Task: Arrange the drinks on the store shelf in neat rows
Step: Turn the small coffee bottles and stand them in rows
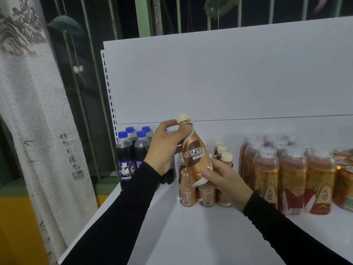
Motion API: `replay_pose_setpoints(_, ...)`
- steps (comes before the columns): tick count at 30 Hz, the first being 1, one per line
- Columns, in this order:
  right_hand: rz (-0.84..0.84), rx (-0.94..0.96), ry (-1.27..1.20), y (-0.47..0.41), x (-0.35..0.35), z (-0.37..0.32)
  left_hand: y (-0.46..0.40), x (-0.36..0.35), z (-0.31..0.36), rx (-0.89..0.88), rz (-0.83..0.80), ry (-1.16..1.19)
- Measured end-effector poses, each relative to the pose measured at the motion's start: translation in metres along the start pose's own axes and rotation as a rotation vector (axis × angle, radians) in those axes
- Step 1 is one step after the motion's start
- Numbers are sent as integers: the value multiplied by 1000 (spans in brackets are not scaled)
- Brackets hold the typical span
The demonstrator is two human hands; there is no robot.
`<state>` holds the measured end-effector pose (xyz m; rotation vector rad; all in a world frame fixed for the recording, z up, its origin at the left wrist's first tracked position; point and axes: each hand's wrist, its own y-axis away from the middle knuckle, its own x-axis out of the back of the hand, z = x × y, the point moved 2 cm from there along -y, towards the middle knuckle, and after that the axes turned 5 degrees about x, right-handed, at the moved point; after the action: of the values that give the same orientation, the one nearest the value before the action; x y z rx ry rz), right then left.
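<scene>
I hold a brown Nescafe coffee bottle [194,157] with a cream cap, tilted slightly left, above the white shelf [191,236]. My left hand [164,148] grips its neck and shoulder. My right hand [225,180] grips its base from the lower right. Right behind and below it stand several more Nescafe bottles [205,194] in a small cluster. Several blue-capped Pepsi bottles [131,150] stand at the shelf's far left, partly hidden by my left hand. Amber tea bottles [286,176] with clear caps fill rows to the right.
Orange cans [343,178] sit at the far right edge. The shelf's white back panel [229,77] rises behind the drinks. A printed curtain [34,111] hangs left of the shelf, past its left edge. The front half of the shelf surface is bare.
</scene>
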<state>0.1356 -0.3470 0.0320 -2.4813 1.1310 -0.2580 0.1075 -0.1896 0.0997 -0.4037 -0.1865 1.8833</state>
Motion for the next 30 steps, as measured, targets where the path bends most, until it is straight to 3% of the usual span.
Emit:
replay_pose_setpoints(4,50,15,-114,2,1,5,2,-1,-5,7,11,-6)
replay_pose_setpoints(11,87,-126,-358,1,3,13,1,2,-12,66,-114,-18)
replay_pose_setpoints(14,57,-148,-326,1,4,14,1,3,-13,49,-79,-11)
replay_pose_setpoints(20,61,-14,-15,3,3,10,1,-1,-16,13,20,7)
replay_pose_setpoints(30,102,-126,-343,2,0,20,1,2,-17,76,-80,36)
